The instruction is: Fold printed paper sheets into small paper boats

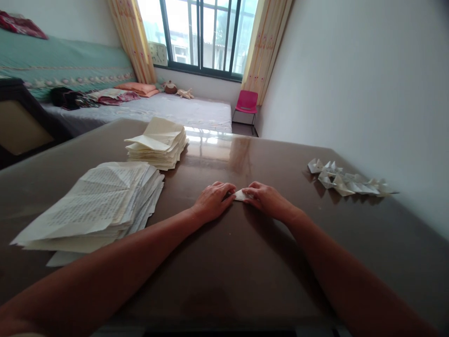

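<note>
Because a small folded paper [239, 195] is lying on the counter [210, 281] between them, the left hand [211, 201] and right hand [265, 198] are pinching its opposite ends, seemingly for steadiness, with paper stacks [94, 196] sitting leftward, probably for reach, and folded shapes [342, 183] resting apart rightward.

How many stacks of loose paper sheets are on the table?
2. The printed stack lies at the near left of the table; the yellowish stack lies just beyond it. I see no sign of a hidden one.
</note>
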A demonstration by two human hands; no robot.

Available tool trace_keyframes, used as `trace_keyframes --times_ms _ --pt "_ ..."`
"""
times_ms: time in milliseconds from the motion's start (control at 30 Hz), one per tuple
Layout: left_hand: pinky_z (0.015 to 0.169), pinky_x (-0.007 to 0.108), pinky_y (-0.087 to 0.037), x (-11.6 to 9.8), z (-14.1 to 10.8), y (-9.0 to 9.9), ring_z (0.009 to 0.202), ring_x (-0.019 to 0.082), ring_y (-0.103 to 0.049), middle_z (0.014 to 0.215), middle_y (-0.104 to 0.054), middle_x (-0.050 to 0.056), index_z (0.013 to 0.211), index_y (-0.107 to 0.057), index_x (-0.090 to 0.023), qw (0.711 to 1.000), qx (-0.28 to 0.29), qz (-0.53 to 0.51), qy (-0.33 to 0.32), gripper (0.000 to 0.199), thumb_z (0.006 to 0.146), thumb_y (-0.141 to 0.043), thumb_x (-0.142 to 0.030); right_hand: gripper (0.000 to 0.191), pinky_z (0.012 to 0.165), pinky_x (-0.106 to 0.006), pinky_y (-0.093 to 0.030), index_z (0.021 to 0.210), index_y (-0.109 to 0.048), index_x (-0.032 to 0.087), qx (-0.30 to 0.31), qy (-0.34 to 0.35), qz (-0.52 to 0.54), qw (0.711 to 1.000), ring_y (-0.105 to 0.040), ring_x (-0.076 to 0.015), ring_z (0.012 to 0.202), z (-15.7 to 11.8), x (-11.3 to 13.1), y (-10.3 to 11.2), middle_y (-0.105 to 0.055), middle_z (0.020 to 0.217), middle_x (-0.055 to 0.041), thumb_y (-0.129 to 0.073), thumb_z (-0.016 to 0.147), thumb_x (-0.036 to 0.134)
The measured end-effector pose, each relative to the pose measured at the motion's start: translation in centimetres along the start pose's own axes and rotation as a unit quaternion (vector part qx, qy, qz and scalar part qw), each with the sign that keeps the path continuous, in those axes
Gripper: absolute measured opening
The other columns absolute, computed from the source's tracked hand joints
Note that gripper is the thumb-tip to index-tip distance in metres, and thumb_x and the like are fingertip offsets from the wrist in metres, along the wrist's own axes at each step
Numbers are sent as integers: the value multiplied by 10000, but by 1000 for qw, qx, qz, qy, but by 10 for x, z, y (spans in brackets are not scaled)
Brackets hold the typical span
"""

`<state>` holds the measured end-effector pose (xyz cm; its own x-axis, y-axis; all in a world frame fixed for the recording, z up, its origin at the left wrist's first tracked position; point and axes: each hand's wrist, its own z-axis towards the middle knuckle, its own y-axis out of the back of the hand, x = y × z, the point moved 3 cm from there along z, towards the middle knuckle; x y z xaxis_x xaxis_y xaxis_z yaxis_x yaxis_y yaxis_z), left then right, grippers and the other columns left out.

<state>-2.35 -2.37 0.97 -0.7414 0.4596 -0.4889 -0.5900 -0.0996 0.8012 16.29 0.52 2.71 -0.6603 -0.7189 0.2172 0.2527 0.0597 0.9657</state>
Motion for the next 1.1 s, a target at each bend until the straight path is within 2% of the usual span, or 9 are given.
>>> trace_keyframes --times_ms 100,300,600,700,900,1100 --pt "890 347 -476 0 3 -2 993 209 -598 1002 -696 18 1018 -640 -232 1000 -4 -7 -4 200 866 -526 -295 304 770 -270 -466 1146 -630 199 -17 -10 22 1000 -614 -156 807 -2 -4 -2 -619 1030 -76 -550 894 350" --pt "789 285 -532 0 4 -2 814 150 -648 974 -683 21 1060 -631 -210 995 0 -97 20 248 824 -557 -221 328 846 -289 -462 1203 -587 194 -42 8 33 999 -600 -186 931 -6 2 -2 -621 1026 -89 -526 905 316" --pt "795 247 -565 0 3 -6 920 139 -631 1054 -624 47 1100 -622 -185 974 -12 -227 -4 371 752 -540 -85 280 768 -266 -450 1136 -634 217 -64 -14 59 996 -595 -159 841 -7 0 -3 -619 995 -61 -559 884 312" --pt "832 265 -562 -2 3 -7 941 144 -629 1030 -628 41 1081 -632 -187 969 -14 -248 3 349 759 -539 -91 266 742 -257 -440 1119 -647 222 -61 -27 78 995 -593 -141 802 -6 -1 -3 -627 984 -49 -567 880 307" --pt "871 327 -561 -6 3 -8 952 176 -644 1019 -668 44 1039 -644 -181 958 -36 -279 59 275 767 -600 -180 275 697 -242 -452 1116 -655 212 -51 -35 169 984 -593 -123 735 -5 1 -5 -653 918 -34 -573 875 316" --pt "886 322 -558 -13 3 -8 957 164 -636 1034 -652 55 1048 -642 -165 949 -47 -307 45 290 769 -571 -135 296 663 -232 -472 1125 -635 186 -51 -31 217 974 -605 -117 687 -5 5 -4 -665 904 -38 -562 872 322"
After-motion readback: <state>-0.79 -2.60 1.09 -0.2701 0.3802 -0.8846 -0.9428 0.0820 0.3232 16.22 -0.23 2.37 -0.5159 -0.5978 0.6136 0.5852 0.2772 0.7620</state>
